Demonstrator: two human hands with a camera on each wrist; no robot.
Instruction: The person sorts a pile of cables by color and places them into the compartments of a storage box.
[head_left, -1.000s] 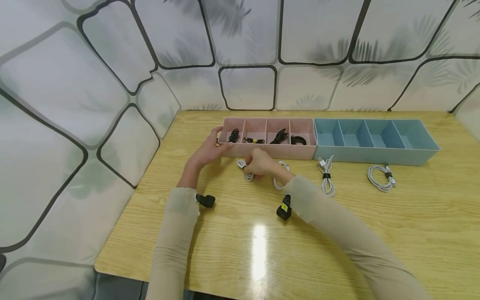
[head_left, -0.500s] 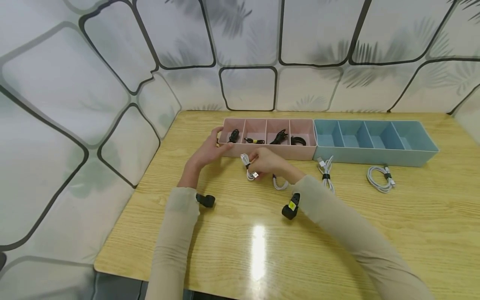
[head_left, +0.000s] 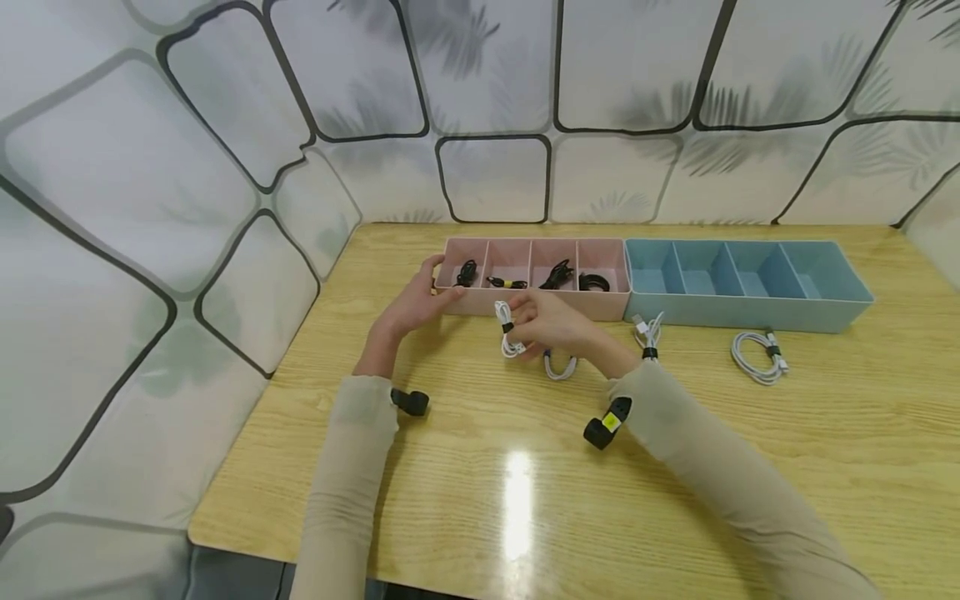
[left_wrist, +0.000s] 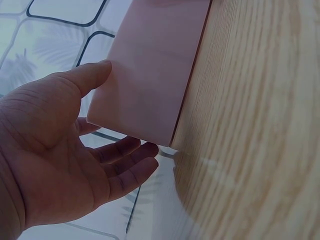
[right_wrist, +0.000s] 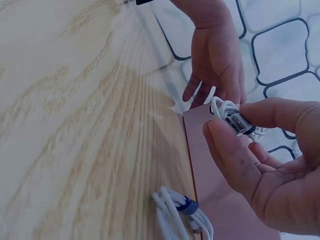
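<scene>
At its left end, the pink divided box (head_left: 536, 303) is held by my left hand (head_left: 411, 307). In the left wrist view, the thumb of that hand (left_wrist: 65, 150) lies on the pink wall (left_wrist: 150, 70) and its fingers bend around the end. A coiled white cable (head_left: 510, 330) with a black tie is pinched between thumb and fingers of my right hand (head_left: 558, 323), raised in front of the box. Its metal plug (right_wrist: 238, 123) shows in the right wrist view. Each of the box's four compartments holds a black cable, such as this coil (head_left: 594, 282).
A blue divided box (head_left: 750, 310) adjoins the pink one on the right, its compartments bare. On the wooden table (head_left: 450, 483), a white cable (head_left: 561, 367) lies below my right hand, with two others (head_left: 648, 333) (head_left: 759, 358) farther right. A patterned cloth stands behind.
My right hand has lifted the white cable off the table and moved slightly right with it, tilting it more upright. My left hand stays at the pink box.
</scene>
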